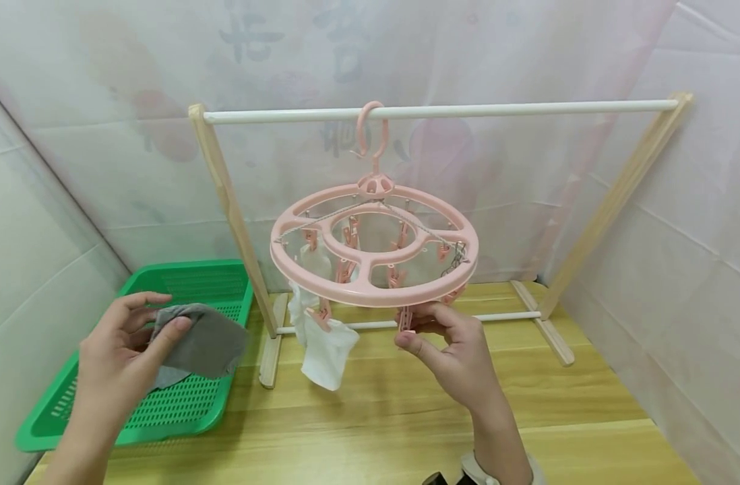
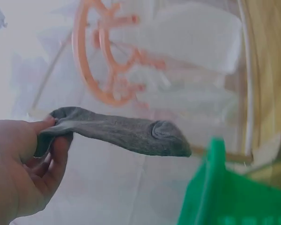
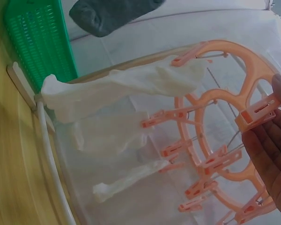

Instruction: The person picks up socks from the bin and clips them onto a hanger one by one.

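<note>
My left hand (image 1: 118, 357) pinches a grey sock (image 1: 203, 342) by its cuff, thumb on top; in the left wrist view the sock's toe (image 2: 171, 139) hangs away from the fingers. My right hand (image 1: 457, 353) holds a pink clothes peg (image 1: 406, 318) between thumb and fingers, under the front rim of a round pink drying hanger (image 1: 376, 296). In the right wrist view nothing shows between that peg's jaws. White socks (image 1: 329, 353) hang from other pegs at the hanger's left side, with several bare pegs (image 3: 220, 161) around them.
The hanger's hook (image 1: 370, 128) sits over the white bar (image 1: 497, 109) of a wooden-legged stand (image 1: 227, 202). On the left stands a green basket (image 1: 164, 431) with a light grey cloth piece (image 1: 168, 377) in it. Fabric walls surround the wooden table (image 1: 376, 438).
</note>
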Action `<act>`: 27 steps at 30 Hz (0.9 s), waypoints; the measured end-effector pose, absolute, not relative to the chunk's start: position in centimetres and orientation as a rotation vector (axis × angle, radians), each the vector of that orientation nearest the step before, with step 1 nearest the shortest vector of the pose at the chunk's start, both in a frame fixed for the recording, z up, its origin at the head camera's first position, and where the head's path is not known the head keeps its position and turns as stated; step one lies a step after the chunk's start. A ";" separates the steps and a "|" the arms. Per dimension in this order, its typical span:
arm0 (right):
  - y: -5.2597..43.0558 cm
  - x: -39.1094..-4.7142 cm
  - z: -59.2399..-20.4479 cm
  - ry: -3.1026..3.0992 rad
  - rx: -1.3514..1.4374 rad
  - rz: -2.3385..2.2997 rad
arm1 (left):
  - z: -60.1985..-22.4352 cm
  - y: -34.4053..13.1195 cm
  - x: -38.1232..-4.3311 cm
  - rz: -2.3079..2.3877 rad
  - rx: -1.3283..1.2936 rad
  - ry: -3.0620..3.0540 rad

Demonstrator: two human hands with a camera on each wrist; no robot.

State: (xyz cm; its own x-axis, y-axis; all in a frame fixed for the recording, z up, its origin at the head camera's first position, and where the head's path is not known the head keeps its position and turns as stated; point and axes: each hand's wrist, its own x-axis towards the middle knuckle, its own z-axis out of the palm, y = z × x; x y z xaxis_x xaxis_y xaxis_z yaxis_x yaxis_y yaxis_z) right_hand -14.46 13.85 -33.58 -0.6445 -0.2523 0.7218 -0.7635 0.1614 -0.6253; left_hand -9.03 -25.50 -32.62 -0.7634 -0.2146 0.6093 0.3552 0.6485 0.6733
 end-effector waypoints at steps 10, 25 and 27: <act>13.8 -14.3 -33.7 -1.941 0.984 1.503 | -31.7 -21.9 -8.4 -1.207 -0.417 -2.077; 13.7 -14.3 -33.6 -1.953 0.979 1.503 | -32.4 -18.5 -8.9 -0.966 -0.680 -2.080; 13.7 -14.3 -33.6 -1.955 0.975 1.506 | -32.4 -18.1 -8.6 -0.962 -0.717 -2.130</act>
State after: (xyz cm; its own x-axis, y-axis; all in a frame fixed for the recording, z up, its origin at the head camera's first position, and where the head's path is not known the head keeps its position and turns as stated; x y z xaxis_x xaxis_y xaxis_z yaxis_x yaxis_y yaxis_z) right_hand -14.28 13.68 -33.62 -0.6289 -0.2431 0.7385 -0.7760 0.1390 -0.6152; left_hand -8.64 -18.10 -32.45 -0.6150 0.1991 0.7630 0.7039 0.5746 0.4175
